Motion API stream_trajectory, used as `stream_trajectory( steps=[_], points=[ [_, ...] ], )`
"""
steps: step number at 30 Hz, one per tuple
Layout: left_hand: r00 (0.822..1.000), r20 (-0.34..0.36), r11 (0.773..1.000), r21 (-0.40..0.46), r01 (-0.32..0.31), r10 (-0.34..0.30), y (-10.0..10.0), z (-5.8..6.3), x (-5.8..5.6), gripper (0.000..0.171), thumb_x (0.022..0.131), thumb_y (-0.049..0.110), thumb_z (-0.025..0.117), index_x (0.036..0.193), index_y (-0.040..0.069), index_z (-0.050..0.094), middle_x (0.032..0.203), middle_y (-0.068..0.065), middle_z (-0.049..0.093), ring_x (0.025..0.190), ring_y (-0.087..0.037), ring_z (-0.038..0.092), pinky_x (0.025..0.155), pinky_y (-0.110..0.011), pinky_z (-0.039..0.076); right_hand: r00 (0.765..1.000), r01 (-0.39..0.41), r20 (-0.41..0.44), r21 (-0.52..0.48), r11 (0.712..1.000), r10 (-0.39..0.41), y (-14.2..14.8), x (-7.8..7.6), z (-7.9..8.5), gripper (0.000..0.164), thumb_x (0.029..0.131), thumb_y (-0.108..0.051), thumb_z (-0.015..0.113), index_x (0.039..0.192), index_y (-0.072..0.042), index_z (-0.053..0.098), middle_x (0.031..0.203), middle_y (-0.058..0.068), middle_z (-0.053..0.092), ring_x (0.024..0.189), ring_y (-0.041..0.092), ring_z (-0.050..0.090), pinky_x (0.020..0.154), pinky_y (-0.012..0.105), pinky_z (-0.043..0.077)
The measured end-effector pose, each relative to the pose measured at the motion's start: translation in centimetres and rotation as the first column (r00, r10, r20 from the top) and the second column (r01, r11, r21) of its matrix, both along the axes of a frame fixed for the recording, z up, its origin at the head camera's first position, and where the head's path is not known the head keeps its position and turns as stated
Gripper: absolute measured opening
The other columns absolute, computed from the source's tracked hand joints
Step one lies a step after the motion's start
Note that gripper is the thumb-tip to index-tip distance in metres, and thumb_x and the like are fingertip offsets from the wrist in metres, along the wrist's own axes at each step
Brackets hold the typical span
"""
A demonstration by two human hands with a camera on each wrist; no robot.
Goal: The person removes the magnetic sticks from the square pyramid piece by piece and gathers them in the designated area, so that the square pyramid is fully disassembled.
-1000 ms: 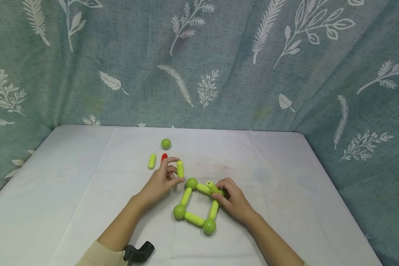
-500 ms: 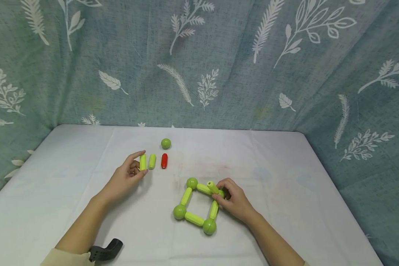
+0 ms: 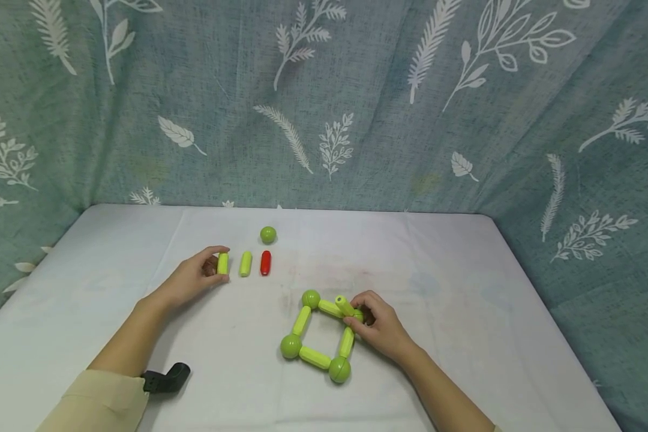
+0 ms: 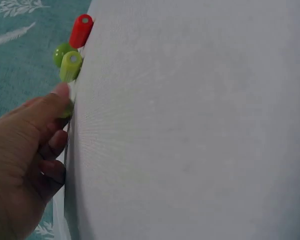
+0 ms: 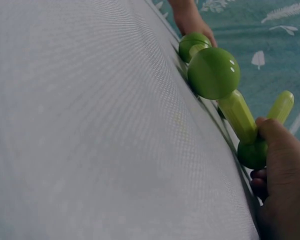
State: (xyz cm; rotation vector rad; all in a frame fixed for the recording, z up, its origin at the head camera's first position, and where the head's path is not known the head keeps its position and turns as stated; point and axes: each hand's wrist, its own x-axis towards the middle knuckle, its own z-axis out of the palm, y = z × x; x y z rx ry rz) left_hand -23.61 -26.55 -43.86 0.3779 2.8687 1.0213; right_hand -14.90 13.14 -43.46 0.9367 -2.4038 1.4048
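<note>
My left hand (image 3: 186,281) pinches a yellow-green rod (image 3: 223,263) end to end between thumb and fingers, at the tabletop. Just right of it lie a second yellow-green rod (image 3: 245,264) and a red rod (image 3: 266,263). A green ball (image 3: 268,234) sits behind them. Near the middle, several green balls and yellow-green rods form a four-sided frame (image 3: 314,357). My right hand (image 3: 383,324) grips the frame's far right corner ball (image 5: 252,153), which the fingers partly cover. From that corner another rod (image 3: 344,306) sticks up at a tilt.
White cloth covers the table (image 3: 464,288). A teal curtain (image 3: 378,138) with white leaf prints hangs behind it and along both sides. A black strap-like device (image 3: 167,379) sits on my left wrist by the sleeve.
My left hand has carried its rod leftward from beside the frame to the left of the loose rods, bringing the red rod into full view. My right hand and the frame have stayed put.
</note>
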Motion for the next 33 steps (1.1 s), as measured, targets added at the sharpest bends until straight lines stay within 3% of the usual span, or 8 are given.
stream_trajectory(
  steps=[8, 13, 17, 20, 25, 29, 33],
  points=[
    [0.992, 0.125, 0.997, -0.075, 0.016, -0.007, -0.1, 0.5, -1.3, 0.066, 0.087, 0.035, 0.068, 0.141, 0.007, 0.042, 0.117, -0.020, 0.048, 0.090, -0.025, 0.043, 0.071, -0.033, 0.038, 0.999, 0.003, 0.033, -0.015, 1.000, -0.003, 0.1, 0.0, -0.3, 0.020, 0.079, 0.006, 0.071, 0.093, 0.003, 0.056, 0.083, 0.015, 0.054, 0.063, 0.031, 0.048, 0.054, 0.030, 0.044],
    [0.983, 0.160, 0.995, -0.034, 0.097, -0.090, 0.0, 1.0, -2.0, 0.066, 0.088, 0.028, 0.068, 0.141, 0.002, 0.041, 0.113, -0.021, 0.052, 0.086, -0.024, 0.043, 0.070, -0.033, 0.038, 1.000, -0.005, 0.029, -0.020, 1.000, 0.005, 0.1, 0.0, -0.5, 0.020, 0.079, 0.005, 0.071, 0.093, 0.003, 0.057, 0.083, 0.014, 0.054, 0.063, 0.031, 0.048, 0.053, 0.030, 0.045],
    [0.981, 0.175, 0.996, -0.012, 0.085, -0.082, -0.1, 1.1, -2.0, 0.068, 0.088, 0.028, 0.067, 0.143, 0.001, 0.038, 0.115, -0.022, 0.052, 0.089, -0.025, 0.045, 0.072, -0.033, 0.040, 0.999, -0.008, 0.035, -0.023, 1.000, 0.009, 0.2, -0.1, -0.5, 0.019, 0.079, 0.005, 0.071, 0.093, 0.003, 0.058, 0.085, 0.012, 0.056, 0.064, 0.031, 0.049, 0.054, 0.030, 0.045],
    [0.987, 0.157, 0.999, -0.002, 0.037, -0.037, -0.3, 1.0, -1.6, 0.070, 0.089, 0.032, 0.066, 0.145, 0.003, 0.035, 0.118, -0.024, 0.048, 0.094, -0.028, 0.047, 0.075, -0.035, 0.041, 0.999, -0.013, 0.052, -0.029, 0.999, 0.015, 0.2, -0.2, -0.3, 0.019, 0.078, 0.005, 0.072, 0.092, 0.003, 0.059, 0.085, 0.012, 0.057, 0.064, 0.031, 0.049, 0.054, 0.030, 0.045],
    [0.999, 0.037, 0.998, 0.056, -0.027, 0.025, 0.6, 1.3, -0.3, 0.067, 0.088, 0.035, 0.067, 0.142, 0.005, 0.041, 0.117, -0.020, 0.047, 0.090, -0.024, 0.042, 0.070, -0.033, 0.038, 0.995, -0.044, 0.088, -0.029, 0.999, 0.047, 0.6, -0.4, 0.0, 0.020, 0.079, 0.005, 0.071, 0.096, 0.002, 0.061, 0.089, 0.013, 0.059, 0.066, 0.031, 0.050, 0.056, 0.029, 0.045],
    [0.999, -0.030, 0.991, 0.133, -0.010, 0.014, 2.6, 1.9, 1.1, 0.062, 0.087, 0.031, 0.069, 0.139, 0.006, 0.047, 0.116, -0.015, 0.049, 0.089, -0.021, 0.041, 0.069, -0.032, 0.037, 0.995, -0.051, 0.084, -0.019, 0.999, 0.052, 0.9, -0.5, -0.2, 0.024, 0.079, 0.006, 0.070, 0.101, 0.004, 0.061, 0.092, 0.015, 0.061, 0.068, 0.025, 0.052, 0.058, 0.028, 0.048],
    [0.998, -0.039, 0.982, 0.182, 0.053, -0.046, 5.1, 2.9, 2.4, 0.059, 0.085, 0.027, 0.072, 0.136, 0.008, 0.050, 0.114, -0.013, 0.053, 0.089, -0.020, 0.045, 0.070, -0.029, 0.040, 0.994, -0.003, 0.112, -0.006, 1.000, 0.004, 1.1, -1.1, -1.9, 0.028, 0.078, 0.001, 0.074, 0.104, 0.003, 0.063, 0.092, 0.014, 0.064, 0.070, 0.014, 0.053, 0.059, 0.025, 0.047]
  ],
)
